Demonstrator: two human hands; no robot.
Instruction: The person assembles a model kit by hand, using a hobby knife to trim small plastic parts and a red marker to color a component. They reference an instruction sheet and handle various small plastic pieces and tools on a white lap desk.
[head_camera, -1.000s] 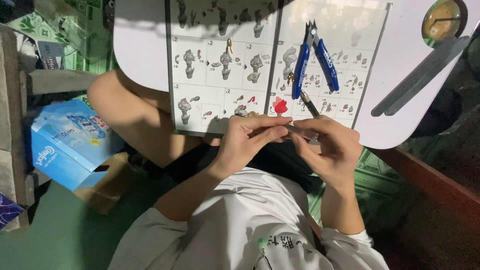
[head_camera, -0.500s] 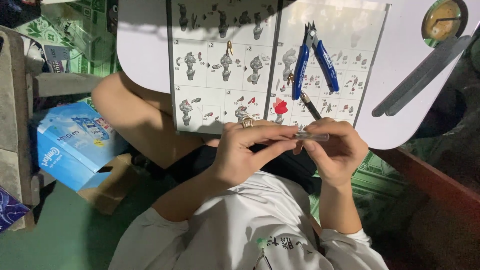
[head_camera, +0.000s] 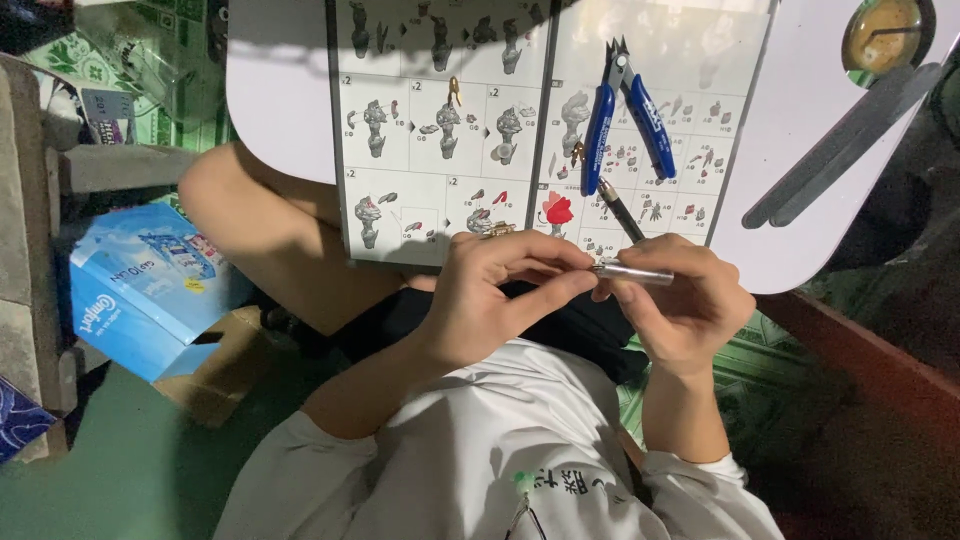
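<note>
My left hand (head_camera: 495, 290) and my right hand (head_camera: 685, 305) meet just below the edge of a small white table (head_camera: 280, 100). My right hand grips a slim silver craft knife (head_camera: 635, 271), held about level and pointing left. The left fingers pinch something tiny at the knife's tip; it is too small to make out. On the table lies an open instruction sheet (head_camera: 450, 130) with pictures of grey model parts. Blue-handled nippers (head_camera: 625, 105) rest on the sheet. A small red part (head_camera: 558, 209) and a dark thin tool (head_camera: 620, 210) lie near the sheet's lower edge.
A blue cardboard box (head_camera: 140, 290) sits on the green floor at the left, beside a brown carton (head_camera: 215, 375). A grey flat bar (head_camera: 840, 145) and a round yellowish dish (head_camera: 885, 35) are at the table's right end. My bare knee (head_camera: 260, 225) is under the table.
Both hands have shifted slightly right and down. The silver knife handle now shows clearly across my right fingers, where earlier the fingers hid it.
</note>
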